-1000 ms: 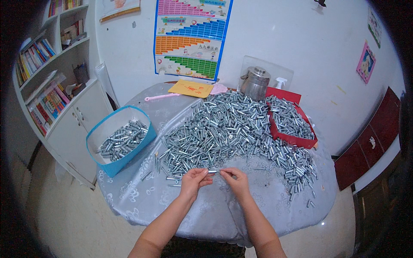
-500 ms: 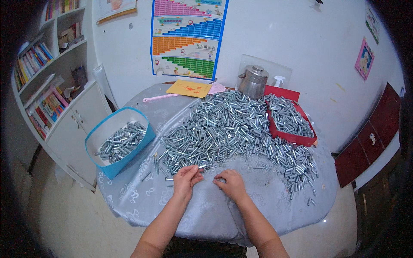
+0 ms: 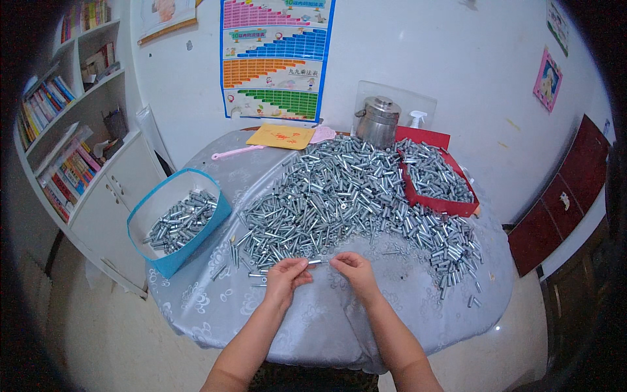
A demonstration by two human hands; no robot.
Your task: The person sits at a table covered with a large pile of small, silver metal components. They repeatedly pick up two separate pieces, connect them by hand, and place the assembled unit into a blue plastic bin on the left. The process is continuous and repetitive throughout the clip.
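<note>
I pinch a shiny metal tube [image 3: 315,262] in the fingertips of my left hand [image 3: 285,282]. The tube points sideways, near the front edge of the big pile of metal pieces [image 3: 320,202]. My right hand [image 3: 357,273] is at the tube's right end, with its thumb and finger close together. I cannot tell if they hold some small thing. A grey tablecloth [image 3: 313,320] is under my hands. To my left, a blue box [image 3: 196,245] has more pieces inside. To my right, a red box [image 3: 452,208] has lots too. A metal pot [image 3: 377,124] stands behind the pile.
</note>
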